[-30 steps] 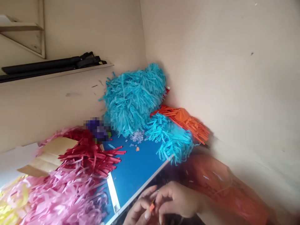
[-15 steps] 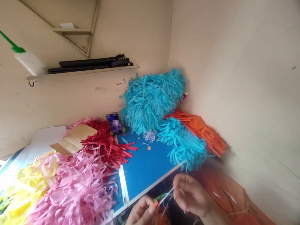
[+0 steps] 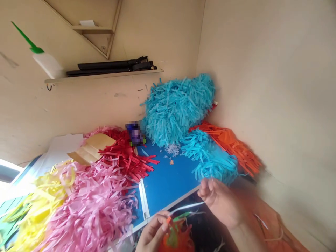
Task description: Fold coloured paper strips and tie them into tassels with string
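Near the bottom middle, my left hand (image 3: 153, 231) pinches a small piece of orange paper (image 3: 168, 220) and the end of a white string (image 3: 185, 207). The string runs across to my right hand (image 3: 219, 199), whose curled fingers grip its other part, with a thin end sticking up above them. Below the string lies a bundle of orange and green paper strips (image 3: 178, 236), partly hidden by my left hand. Both hands are in front of the blue table's edge.
On the blue table (image 3: 168, 182) lie pink fringe (image 3: 97, 206), yellow fringe (image 3: 39, 203), red fringe (image 3: 126, 154) and turquoise fringe (image 3: 181, 108). Small pale bits (image 3: 173, 149) lie midway. Orange fringe (image 3: 236, 150) rests by the wall. A shelf holds a white bottle (image 3: 47, 64).
My right hand has moved up and away from my left, drawing the white string out between them. The view has shifted slightly, so the table and shelf appear further right.
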Available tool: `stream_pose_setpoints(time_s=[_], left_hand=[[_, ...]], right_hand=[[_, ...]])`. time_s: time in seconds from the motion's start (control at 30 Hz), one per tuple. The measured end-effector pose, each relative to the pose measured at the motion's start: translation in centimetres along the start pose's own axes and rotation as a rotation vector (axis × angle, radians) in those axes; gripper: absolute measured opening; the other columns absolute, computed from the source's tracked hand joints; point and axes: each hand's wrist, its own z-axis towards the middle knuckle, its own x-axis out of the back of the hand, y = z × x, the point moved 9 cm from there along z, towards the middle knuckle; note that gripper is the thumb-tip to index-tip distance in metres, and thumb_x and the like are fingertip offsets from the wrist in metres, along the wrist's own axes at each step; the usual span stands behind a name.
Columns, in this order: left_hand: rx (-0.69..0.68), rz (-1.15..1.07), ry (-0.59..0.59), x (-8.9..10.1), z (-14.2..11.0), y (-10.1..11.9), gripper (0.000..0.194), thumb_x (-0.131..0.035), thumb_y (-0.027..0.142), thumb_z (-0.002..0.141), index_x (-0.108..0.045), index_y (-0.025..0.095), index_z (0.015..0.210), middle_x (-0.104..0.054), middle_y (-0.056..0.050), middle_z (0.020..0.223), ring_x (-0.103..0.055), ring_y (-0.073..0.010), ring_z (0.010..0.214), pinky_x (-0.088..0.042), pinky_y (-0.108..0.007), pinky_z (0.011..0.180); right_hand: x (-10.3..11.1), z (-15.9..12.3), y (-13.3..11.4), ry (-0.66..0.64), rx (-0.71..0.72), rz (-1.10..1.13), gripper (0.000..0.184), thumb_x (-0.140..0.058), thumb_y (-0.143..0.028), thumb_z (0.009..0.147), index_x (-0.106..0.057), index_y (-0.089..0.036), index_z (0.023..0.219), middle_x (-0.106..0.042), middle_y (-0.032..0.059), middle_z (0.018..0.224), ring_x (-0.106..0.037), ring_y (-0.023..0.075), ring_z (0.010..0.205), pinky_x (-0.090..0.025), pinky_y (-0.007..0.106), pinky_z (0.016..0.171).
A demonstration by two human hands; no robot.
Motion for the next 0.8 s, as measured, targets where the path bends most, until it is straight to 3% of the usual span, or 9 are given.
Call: stream_pose_setpoints(time_s=[0.07, 0.13, 0.23, 0.33, 0.5, 0.8], left_hand=[[-0.008, -0.059, 0.120, 0.8, -0.3, 0.5, 0.032, -0.086, 0.047, 0.066, -0.075, 0.018, 0.072, -0.069, -0.005, 0.093, -0.062, -0.0186, 0.090, -0.049, -0.025, 0.080], [0.073, -0.205, 0.208, 1.2, -0.7, -0.2, 0.032, -0.089, 0.043, 0.062, -0.077, 0.019, 0.079, -0.070, -0.002, 0.081, -0.065, -0.0174, 0.081, -0.050, -0.024, 0.072], [0.185, -0.366, 0.203, 0.2, -0.9, -1.0, 0.034, -0.092, 0.037, 0.057, -0.077, 0.017, 0.080, -0.070, -0.001, 0.070, -0.066, -0.0144, 0.068, -0.050, -0.022, 0.064], [0.217, -0.427, 0.169, -0.9, -0.9, -0.9, 0.031, -0.093, 0.033, 0.056, -0.074, 0.017, 0.075, -0.069, 0.000, 0.066, -0.067, -0.0152, 0.064, -0.053, -0.025, 0.067], [0.212, -0.477, 0.139, -1.7, -0.9, -0.6, 0.029, -0.092, 0.031, 0.058, -0.069, 0.018, 0.070, -0.068, 0.000, 0.067, -0.069, -0.0173, 0.066, -0.054, -0.029, 0.072], [0.192, -0.458, 0.140, -1.6, -0.8, -1.2, 0.029, -0.090, 0.032, 0.061, -0.067, 0.018, 0.072, -0.067, 0.001, 0.072, -0.064, -0.0126, 0.064, -0.049, -0.022, 0.065]], right_hand=[[-0.5, -0.7, 1.4, 0.007, -0.098, -0.120, 0.034, -0.070, -0.048, 0.087, -0.059, -0.019, 0.073, -0.046, -0.0040, 0.064, -0.036, 0.0062, 0.049, -0.037, 0.021, 0.052], [-1.3, -1.6, 2.9, -0.009, -0.146, -0.384, 0.034, -0.064, -0.049, 0.091, -0.061, -0.018, 0.077, -0.042, -0.0056, 0.059, -0.031, 0.0061, 0.048, -0.030, 0.020, 0.048], [-3.0, -2.5, 4.3, -0.056, -0.073, -0.802, 0.034, -0.059, -0.042, 0.094, -0.062, -0.016, 0.074, -0.052, -0.0016, 0.064, -0.047, 0.0102, 0.061, -0.037, 0.021, 0.058], [-4.7, -2.8, 5.3, -0.104, 0.013, -1.013, 0.032, -0.056, -0.033, 0.094, -0.060, -0.016, 0.068, -0.057, -0.0007, 0.066, -0.052, 0.0111, 0.063, -0.038, 0.022, 0.061], [-5.7, -2.7, 5.4, -0.127, 0.092, -1.128, 0.029, -0.054, -0.026, 0.093, -0.059, -0.017, 0.065, -0.059, -0.0015, 0.064, -0.052, 0.0092, 0.059, -0.036, 0.021, 0.058], [-5.9, -2.8, 5.4, -0.131, 0.135, -1.193, 0.030, -0.053, -0.024, 0.092, -0.059, -0.017, 0.064, -0.057, -0.0020, 0.061, -0.050, 0.0084, 0.056, -0.034, 0.020, 0.056]])
